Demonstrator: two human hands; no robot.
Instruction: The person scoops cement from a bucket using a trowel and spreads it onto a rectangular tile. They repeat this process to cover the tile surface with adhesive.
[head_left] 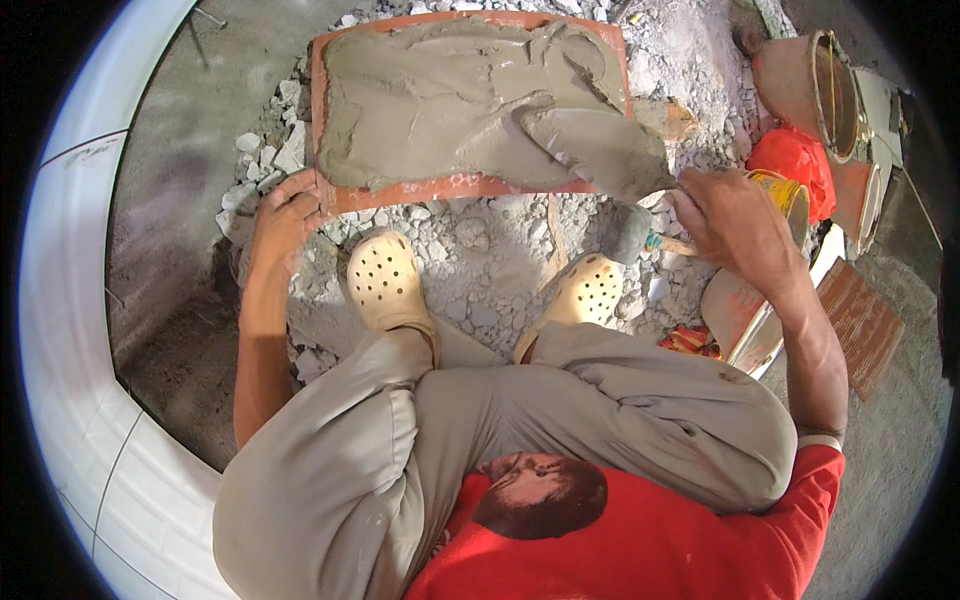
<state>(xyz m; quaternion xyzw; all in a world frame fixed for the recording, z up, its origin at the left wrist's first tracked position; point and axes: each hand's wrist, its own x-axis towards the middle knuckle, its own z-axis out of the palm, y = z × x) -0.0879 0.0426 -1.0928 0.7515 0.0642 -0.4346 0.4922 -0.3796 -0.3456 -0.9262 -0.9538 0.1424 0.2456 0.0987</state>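
Observation:
An orange-red tile (319,95) lies on broken rubble in front of my feet, its upper face thickly coated with wet grey mortar (430,100). My left hand (285,222) grips the tile's near left corner, fingers curled at the edge. Closed around the handle of a trowel is my right hand (735,222); the handle itself is mostly hidden. The mortar-smeared trowel blade (610,150) rests over the near right part of the coating. Just below that blade, a black-headed rubber mallet (628,234) lies on the rubble, with its handle reaching toward my right hand.
Grey rubble (470,260) surrounds my cream clogs (385,280). To the right are a tipped bucket (800,85), a red plastic bag (800,165), a yellow tin (785,190) and a brown ridged tile (860,320). Pale tiling (75,240) curves along the left.

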